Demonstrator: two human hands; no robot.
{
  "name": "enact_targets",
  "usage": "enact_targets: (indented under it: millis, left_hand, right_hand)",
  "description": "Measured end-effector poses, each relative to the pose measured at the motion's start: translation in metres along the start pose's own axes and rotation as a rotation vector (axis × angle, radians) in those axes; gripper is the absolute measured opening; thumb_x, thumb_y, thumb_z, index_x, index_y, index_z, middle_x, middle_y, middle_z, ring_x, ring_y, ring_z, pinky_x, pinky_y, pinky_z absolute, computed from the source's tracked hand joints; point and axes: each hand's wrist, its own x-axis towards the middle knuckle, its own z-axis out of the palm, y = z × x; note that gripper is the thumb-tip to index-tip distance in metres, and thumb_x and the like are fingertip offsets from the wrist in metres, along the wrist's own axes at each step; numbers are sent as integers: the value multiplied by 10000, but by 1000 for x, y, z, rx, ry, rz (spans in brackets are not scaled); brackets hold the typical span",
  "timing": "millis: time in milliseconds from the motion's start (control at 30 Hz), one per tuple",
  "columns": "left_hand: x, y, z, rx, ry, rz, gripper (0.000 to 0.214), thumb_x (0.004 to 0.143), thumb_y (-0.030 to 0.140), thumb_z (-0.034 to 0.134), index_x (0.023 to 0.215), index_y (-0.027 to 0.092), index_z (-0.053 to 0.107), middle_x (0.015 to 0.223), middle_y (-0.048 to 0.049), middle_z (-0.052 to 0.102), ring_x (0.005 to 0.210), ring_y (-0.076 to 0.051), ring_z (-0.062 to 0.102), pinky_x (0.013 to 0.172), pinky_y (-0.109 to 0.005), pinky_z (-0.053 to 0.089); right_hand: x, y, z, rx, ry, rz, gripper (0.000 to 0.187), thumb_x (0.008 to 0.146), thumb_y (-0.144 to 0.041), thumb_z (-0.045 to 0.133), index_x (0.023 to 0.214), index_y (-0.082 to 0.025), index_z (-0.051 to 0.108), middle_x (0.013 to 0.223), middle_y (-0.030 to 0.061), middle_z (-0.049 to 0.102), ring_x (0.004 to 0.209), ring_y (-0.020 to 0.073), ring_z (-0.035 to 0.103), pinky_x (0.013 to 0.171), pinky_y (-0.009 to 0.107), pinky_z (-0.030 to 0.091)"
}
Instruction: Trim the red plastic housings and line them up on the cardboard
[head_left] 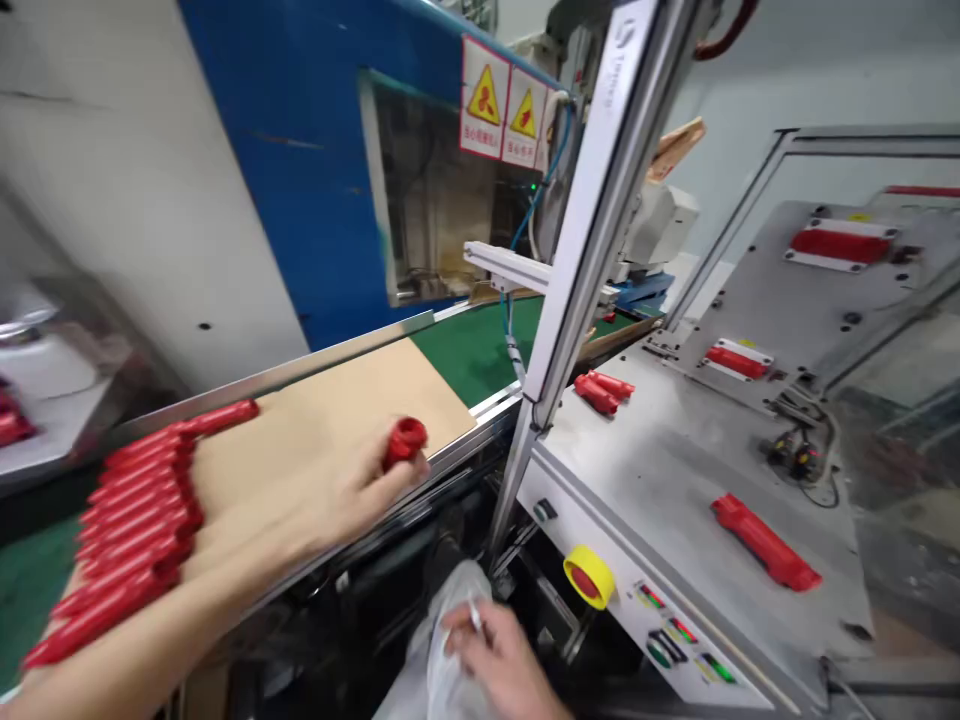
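Red plastic part [405,443] sat clenched in the fingers of the left hand [322,505] over the cardboard [352,410], right of a row of red tubes [127,530]; the right hand [499,655] grasped a plastic bag [450,650].

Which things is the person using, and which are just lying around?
Being used: left hand holding a red plastic part; right hand gripping a plastic bag; red tubes on the cardboard sheet.
Just lying around: small red pieces and a long red piece on the steel bench.
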Motion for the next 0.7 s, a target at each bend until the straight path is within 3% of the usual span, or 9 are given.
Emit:
enact_targets:
  millis: [133,233,300,700]
  left_hand:
    - [-52,29,42,-51,-50,131,168,939,206,565,1093,266,588,960,-14,654,826,-203,612,752,-369,541]
    - [-72,41,61,-84,-66,250,230,890,115,577,1062,268,564,930,5,628,787,-186,568,728,-346,493]
    - [-77,46,67,-71,-60,310,217,892,112,575,1046,264,553,921,5,622,769,-183,565,711,-342,480]
    - [-84,38,71,255,37,555,203,985,147,565,1160,234,511,1047,-80,668,906,-250,630,793,-412,527]
  right_hand:
    - [-10,-62,-20,34,-9,-116,426,947,-580,722,1123,-198,792,943,65,795,841,187,699,782,308,543]
    - [-23,-109,-26,135,29,-245,418,929,-571,764,1118,-200,799,879,46,777,716,146,636,708,284,522]
    - [-32,-127,-23,186,36,-303,382,926,-533,784,1107,-198,811,822,24,747,664,124,589,663,266,499]
    - [-47,-135,-17,74,85,-245,343,924,-497,782,986,-165,836,677,-11,627,596,98,457,560,257,358]
